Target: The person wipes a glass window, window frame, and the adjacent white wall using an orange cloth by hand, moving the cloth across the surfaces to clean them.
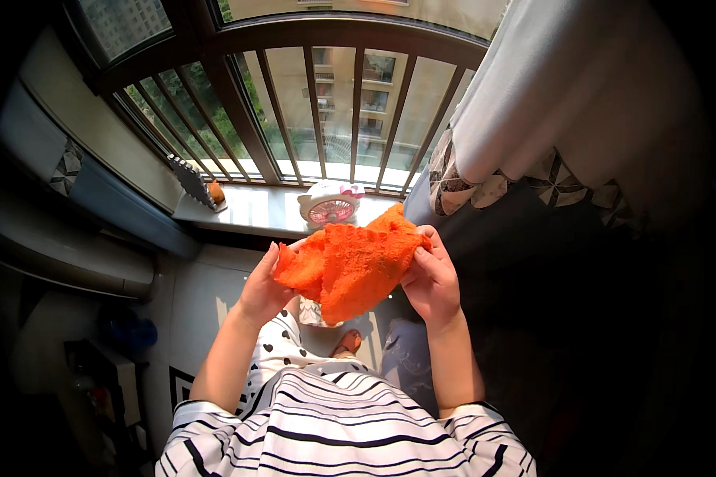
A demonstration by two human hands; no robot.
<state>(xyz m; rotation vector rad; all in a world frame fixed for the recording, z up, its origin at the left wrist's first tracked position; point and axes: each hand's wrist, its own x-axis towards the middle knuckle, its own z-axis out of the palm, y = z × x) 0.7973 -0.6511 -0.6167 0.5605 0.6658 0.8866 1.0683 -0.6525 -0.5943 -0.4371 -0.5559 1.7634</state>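
Observation:
A bright orange cloth (362,266) with a fuzzy, towel-like texture is held up in front of me, lit by the sun. It hangs loosely folded between my hands, its lower part drooping in the middle. My left hand (266,288) pinches its left edge, thumb on top and the other fingers hidden behind it. At its right corner, my right hand (433,274) grips the fabric between thumb and fingers.
Beyond the cloth, a white and pink fan (332,203) stands on the window sill (250,208). A dark object with a scalloped edge (191,181) leans at the sill's left. Grey curtains (565,87) hang on the right; a blue item (127,330) lies lower left.

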